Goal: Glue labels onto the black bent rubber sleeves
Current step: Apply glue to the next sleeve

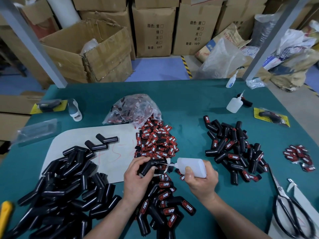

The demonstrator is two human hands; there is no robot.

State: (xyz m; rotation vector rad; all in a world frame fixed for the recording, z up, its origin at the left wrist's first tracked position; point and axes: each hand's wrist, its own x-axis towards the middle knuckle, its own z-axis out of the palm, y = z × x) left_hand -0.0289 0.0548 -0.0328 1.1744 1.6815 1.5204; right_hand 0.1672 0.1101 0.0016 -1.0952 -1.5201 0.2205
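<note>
My left hand (136, 176) grips a black bent rubber sleeve (149, 166) over the green table. My right hand (202, 180) holds a translucent glue bottle (192, 166) on its side, its nozzle touching the sleeve's upper end. A heap of red-and-black labels (155, 142) lies just behind the hands, spilling from a clear bag (131, 109). Unlabelled sleeves (65, 187) are piled at the left. Labelled sleeves (164, 204) lie between my forearms, and more (233, 149) are piled at the right.
Two spare glue bottles (233, 104) (231, 80) stand at the back right. Large scissors (291, 209) lie at the right edge near a small label pile (298, 156). A white sheet (82, 144) lies under the left pile. Cardboard boxes (153, 30) stand behind the table.
</note>
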